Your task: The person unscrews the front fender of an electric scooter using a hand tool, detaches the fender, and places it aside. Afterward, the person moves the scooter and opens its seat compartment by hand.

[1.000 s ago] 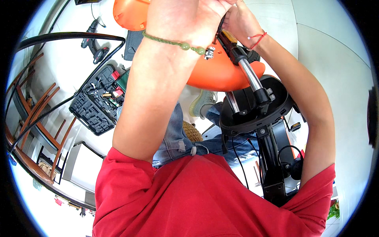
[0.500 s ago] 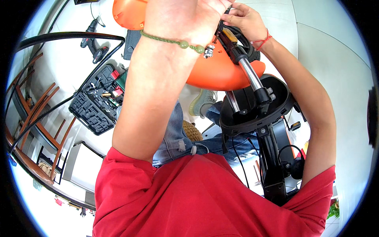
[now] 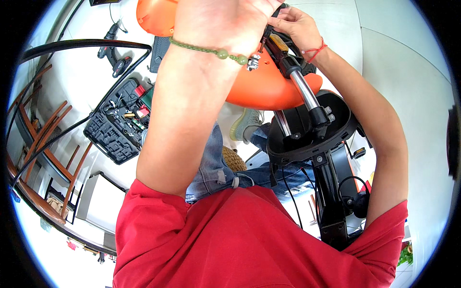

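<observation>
At the top of the head view, my left hand (image 3: 223,19) is palm up, wearing a green beaded bracelet. Its fingers run past the upper edge, so their grip is hidden. Just right of it, my right hand (image 3: 303,30), with a red cord on the wrist, pinches a thin black cable (image 3: 265,34) between thumb and fingers. The cable hangs beside an amber reflector (image 3: 279,43) on a black fork leg. Below both hands are an orange mudguard (image 3: 271,93), silver fork tubes (image 3: 304,89) and a black plastic housing (image 3: 331,115). A dark wheel is partly covered behind the mudguard.
An open black tool case (image 3: 113,127) lies on the floor to the left, a cordless drill (image 3: 114,53) beyond it. A black curved bar (image 3: 86,44) crosses the left side, near wooden chairs (image 3: 45,139). An orange panel (image 3: 156,17) lies at the top. Black cables dangle below the housing.
My right hand has shifted slightly, its wrist turning a little near the cable. My left hand and forearm have moved only marginally. The other things stay in place.
</observation>
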Demonstrator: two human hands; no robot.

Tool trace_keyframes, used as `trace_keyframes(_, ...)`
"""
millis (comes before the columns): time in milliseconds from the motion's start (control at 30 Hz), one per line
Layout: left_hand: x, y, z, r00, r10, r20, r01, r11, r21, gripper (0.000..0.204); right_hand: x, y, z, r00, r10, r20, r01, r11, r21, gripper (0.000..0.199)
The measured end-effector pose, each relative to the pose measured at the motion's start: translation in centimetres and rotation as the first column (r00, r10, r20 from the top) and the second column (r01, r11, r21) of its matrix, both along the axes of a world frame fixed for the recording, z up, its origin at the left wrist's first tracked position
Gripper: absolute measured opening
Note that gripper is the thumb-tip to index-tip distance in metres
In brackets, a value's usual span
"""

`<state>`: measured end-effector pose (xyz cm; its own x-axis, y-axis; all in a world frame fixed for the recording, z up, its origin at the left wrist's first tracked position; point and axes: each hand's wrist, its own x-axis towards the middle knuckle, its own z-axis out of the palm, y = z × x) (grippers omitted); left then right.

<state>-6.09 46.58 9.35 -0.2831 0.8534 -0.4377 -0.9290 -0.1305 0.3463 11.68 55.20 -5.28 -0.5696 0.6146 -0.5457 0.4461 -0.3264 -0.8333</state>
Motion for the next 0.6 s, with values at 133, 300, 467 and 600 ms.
trace_keyframes(133,0.6,-0.4,1.1,1.0,-0.003,0.015,0.003,0.999,0.043,0.01,0.2,0.1,0.5,0.991,-0.063,-0.118,0.045,0.989,-0.142,0.024)
trace_keyframes(300,0.0,-0.3,0.1,1.0,-0.007,0.002,0.006,0.999,0.041,0.01,-0.9,-0.8,-0.4,0.994,0.051,-0.098,-0.054,0.998,-0.018,0.021)
trace_keyframes(467,1.1,0.0,0.4,0.998,-0.016,0.054,0.012,0.997,0.074,0.01,1.3,1.0,-0.8,0.975,0.203,0.09,-0.219,0.949,0.227,0.023)
trace_keyframes(600,0.3,-0.4,1.1,1.0,0.001,0.002,-0.001,1.0,0.017,0.01,-1.2,-0.5,1.6,0.994,0.098,-0.043,-0.094,0.993,0.07,0.021)
